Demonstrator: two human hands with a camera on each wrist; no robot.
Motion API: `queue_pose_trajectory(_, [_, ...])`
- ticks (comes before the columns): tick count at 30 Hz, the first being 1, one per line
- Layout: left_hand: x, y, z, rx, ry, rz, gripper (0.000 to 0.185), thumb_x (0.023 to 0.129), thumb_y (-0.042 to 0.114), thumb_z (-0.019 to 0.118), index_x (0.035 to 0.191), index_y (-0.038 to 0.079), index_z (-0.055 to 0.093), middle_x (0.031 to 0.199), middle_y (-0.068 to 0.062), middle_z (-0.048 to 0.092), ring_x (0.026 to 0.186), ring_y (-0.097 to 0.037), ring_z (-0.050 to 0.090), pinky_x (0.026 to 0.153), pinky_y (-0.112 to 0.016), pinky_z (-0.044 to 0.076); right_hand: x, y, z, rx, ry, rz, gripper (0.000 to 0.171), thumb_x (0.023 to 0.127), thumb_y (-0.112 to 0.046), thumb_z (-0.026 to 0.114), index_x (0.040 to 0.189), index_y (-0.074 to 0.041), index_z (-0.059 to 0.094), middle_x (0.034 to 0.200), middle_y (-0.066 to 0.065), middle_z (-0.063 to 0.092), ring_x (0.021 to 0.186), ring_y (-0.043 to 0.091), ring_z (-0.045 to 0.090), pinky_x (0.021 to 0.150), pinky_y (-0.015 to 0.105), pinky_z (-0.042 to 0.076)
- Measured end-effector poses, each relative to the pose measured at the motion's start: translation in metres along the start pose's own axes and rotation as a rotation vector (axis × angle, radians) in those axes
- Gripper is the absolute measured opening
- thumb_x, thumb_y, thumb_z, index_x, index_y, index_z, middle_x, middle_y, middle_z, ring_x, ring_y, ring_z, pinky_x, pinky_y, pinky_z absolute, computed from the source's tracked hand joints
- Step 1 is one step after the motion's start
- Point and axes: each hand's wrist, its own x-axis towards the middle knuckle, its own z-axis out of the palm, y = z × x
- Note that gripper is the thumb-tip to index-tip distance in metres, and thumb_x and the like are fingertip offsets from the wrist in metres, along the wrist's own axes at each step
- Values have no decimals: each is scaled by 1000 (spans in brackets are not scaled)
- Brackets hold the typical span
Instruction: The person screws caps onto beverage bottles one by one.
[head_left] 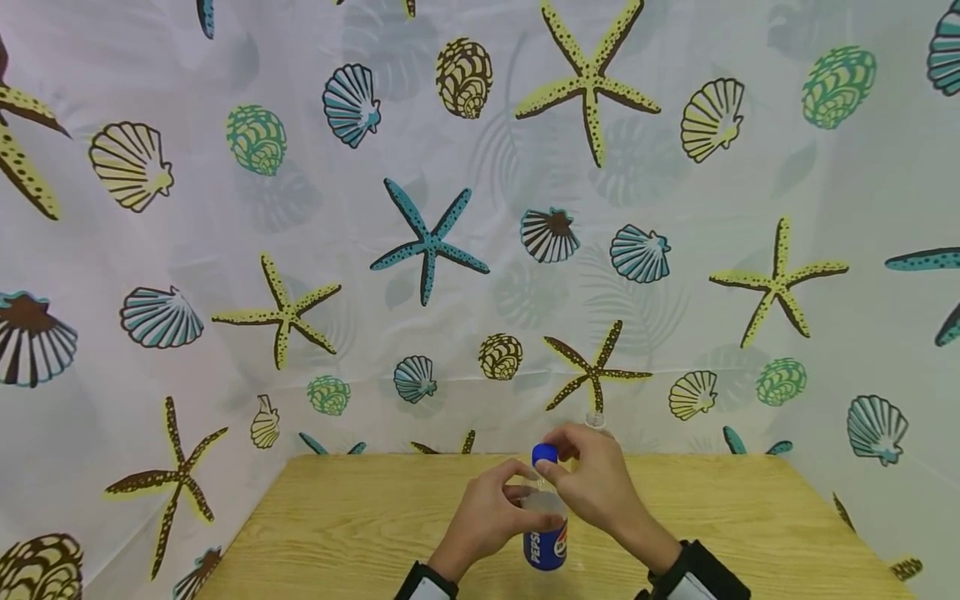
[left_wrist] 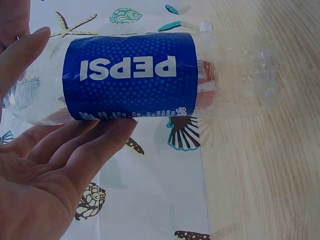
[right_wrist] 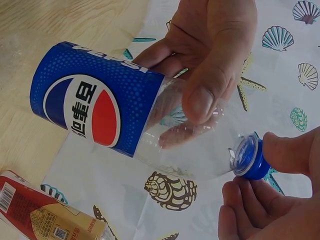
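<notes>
A clear plastic Pepsi bottle [head_left: 546, 552] with a blue label stands upright low over the wooden table. My left hand [head_left: 486, 515] grips it around the clear upper part, just above the label [right_wrist: 95, 100]. In the right wrist view, the left thumb [right_wrist: 201, 105] presses the near side of the bottle. My right hand [head_left: 597, 475] pinches the blue cap [head_left: 544, 454] between thumb and fingers at the bottle's mouth. That cap [right_wrist: 258, 165] sits right against the clear neck ring in the right wrist view. No liquid shows inside the bottle.
Behind the right hand stands a second bottle, its clear neck [head_left: 595, 420] showing above the knuckles. Its red and gold label [right_wrist: 55, 210] appears in the right wrist view. The wooden table [head_left: 360, 517] meets a shell-and-starfish patterned cloth [head_left: 480, 167] at the back and sides.
</notes>
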Motion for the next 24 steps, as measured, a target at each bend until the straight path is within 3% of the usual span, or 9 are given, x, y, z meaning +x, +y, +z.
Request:
queue_pose_trajectory(7, [0, 0, 3, -11, 7, -7, 52, 71, 38, 93, 113, 19, 68, 122, -14, 72, 110, -36, 72, 81, -57, 60, -10, 4, -3, 1, -28, 46, 30, 89, -23, 79, 117, -16, 70, 103, -1, 71, 101, 20, 65, 83, 40, 54])
queue_pose_trajectory(12, [-5, 1, 9, -15, 72, 11, 55, 70, 36, 93, 113, 15, 68, 118, -14, 73, 106, -37, 73, 77, -55, 61, -18, 11, -7, 3, -35, 128, 47, 95, -41, 71, 132, -13, 62, 108, 4, 72, 104, 21, 68, 88, 45, 57])
queue_pose_trajectory(18, [-5, -2, 12, 52, 282, 41, 63, 69, 37, 92, 119, 7, 66, 108, -16, 76, 94, -32, 76, 69, -47, 63, -23, 21, -10, 34, -17, 198, 42, 101, -40, 63, 132, -11, 61, 101, 0, 74, 97, 16, 70, 82, 39, 57])
queue_pose_trajectory(21, [6, -9, -4, 129, 421, 22, 67, 70, 40, 91, 121, 6, 66, 111, -20, 75, 97, -34, 75, 70, -48, 62, -24, 25, -9, 40, -14, 207, 43, 102, -43, 59, 132, -11, 61, 101, -1, 75, 92, 11, 70, 75, 32, 56])
queue_pose_trajectory(24, [19, -18, -30, 198, 549, -19, 72, 73, 46, 88, 126, 4, 64, 115, -23, 73, 101, -37, 73, 72, -50, 62, -26, 27, -9, 62, -18, 224, 47, 102, -47, 57, 133, -11, 60, 99, -2, 75, 85, 8, 68, 70, 28, 54])
